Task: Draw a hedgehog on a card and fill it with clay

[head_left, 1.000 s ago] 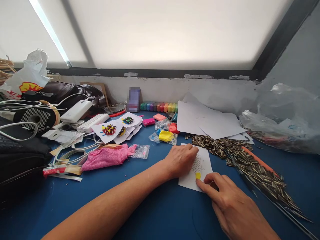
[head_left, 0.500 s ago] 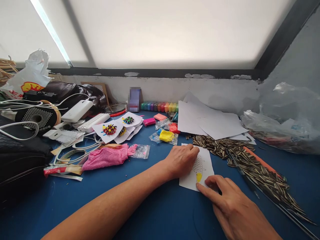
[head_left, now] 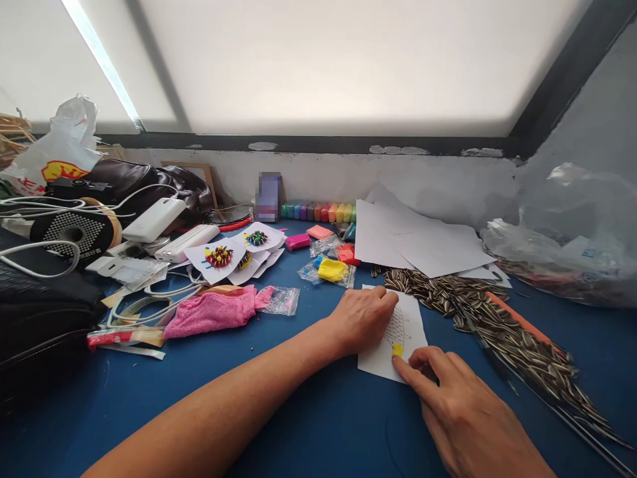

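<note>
Yellow clay (head_left: 397, 350) is what we're looking at from the head camera, a small flattened dab at the lower end of the pen drawing on our white sheet (head_left: 378, 366). One fingertip of our right hand (head_left: 452, 392) is right on its near edge, with a narrow gap to the other, bent fingers, so nothing's being pinched there. Our left hand (head_left: 365, 318) is curled up, resting on the sheet's left side; can't tell if those fingers grip anything underneath. Just beyond the sheet and off to its right we've got a sprawl of striped seeds (head_left: 527, 358), plus an open pack of yellow clay (head_left: 332, 269) past our left hand. Blue table (head_left: 308, 425) under it all.
</note>
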### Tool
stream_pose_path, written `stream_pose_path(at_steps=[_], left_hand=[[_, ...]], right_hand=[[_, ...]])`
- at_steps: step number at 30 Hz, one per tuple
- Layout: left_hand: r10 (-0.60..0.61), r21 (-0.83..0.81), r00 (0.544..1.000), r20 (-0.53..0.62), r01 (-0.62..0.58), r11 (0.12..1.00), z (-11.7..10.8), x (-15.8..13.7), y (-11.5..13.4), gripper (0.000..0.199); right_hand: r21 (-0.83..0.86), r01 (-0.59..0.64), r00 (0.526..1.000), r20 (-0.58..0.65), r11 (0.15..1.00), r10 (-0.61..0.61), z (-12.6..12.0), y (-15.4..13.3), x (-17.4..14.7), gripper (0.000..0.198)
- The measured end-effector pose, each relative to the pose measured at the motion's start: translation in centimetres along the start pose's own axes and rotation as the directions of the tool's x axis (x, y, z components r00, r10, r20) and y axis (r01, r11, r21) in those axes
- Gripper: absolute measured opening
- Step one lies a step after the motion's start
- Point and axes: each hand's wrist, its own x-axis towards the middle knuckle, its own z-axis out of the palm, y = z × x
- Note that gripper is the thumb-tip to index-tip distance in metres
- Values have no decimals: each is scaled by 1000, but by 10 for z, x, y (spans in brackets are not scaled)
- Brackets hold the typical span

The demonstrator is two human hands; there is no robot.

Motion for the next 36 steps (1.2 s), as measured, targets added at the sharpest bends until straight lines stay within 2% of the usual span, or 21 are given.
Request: stream_pose_path(at_steps=[8, 15, 31, 36], left_hand=[[7, 11, 1000, -10, -7, 1000, 0, 0, 0, 12], [3, -2, 1000, 6, -3, 1000, -1, -1, 0, 11], [-1, -8, 1000, 22, 1, 1000, -3, 0, 1, 11], [8, -13, 1000, 15, -7, 1000, -2, -1, 1, 11]], right_hand=[[-5, 8, 1000, -19, 1000, -8, -5, -1, 3, 43], [60, -2, 1000, -11, 998, 2, -4, 2, 1, 44], [-169, 45, 998, -26, 985, -50, 3, -3, 3, 43], [-128, 53, 998, -24, 990, -56, 0, 0, 0, 44]])
